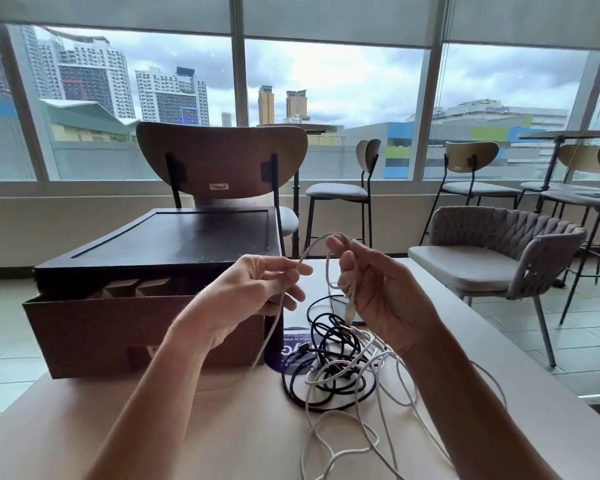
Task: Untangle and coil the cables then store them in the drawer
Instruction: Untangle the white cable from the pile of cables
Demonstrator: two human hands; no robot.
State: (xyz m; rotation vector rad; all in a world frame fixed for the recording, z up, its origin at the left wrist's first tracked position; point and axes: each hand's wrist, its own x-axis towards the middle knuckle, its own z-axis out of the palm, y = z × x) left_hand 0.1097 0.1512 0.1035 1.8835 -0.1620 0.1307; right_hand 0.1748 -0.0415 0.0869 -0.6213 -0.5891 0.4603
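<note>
Both my hands are raised above the table with a white cable (314,245) arching between them. My left hand (257,289) pinches the cable, and a length of it hangs down past the drawer front. My right hand (371,289) grips a small loop of the same cable with its plug end hanging below the fingers. Under my right hand lies a tangle of black cable (329,341) and white cable on the table. A dark wooden box (174,244) stands at the left with its brown drawer (118,327) pulled open towards me.
The beige table (222,427) runs to its right edge near a woven grey armchair (499,251). A round dark sticker (291,355) sits beside the drawer. A wooden-backed chair (222,157) stands behind the box, with stools and windows beyond.
</note>
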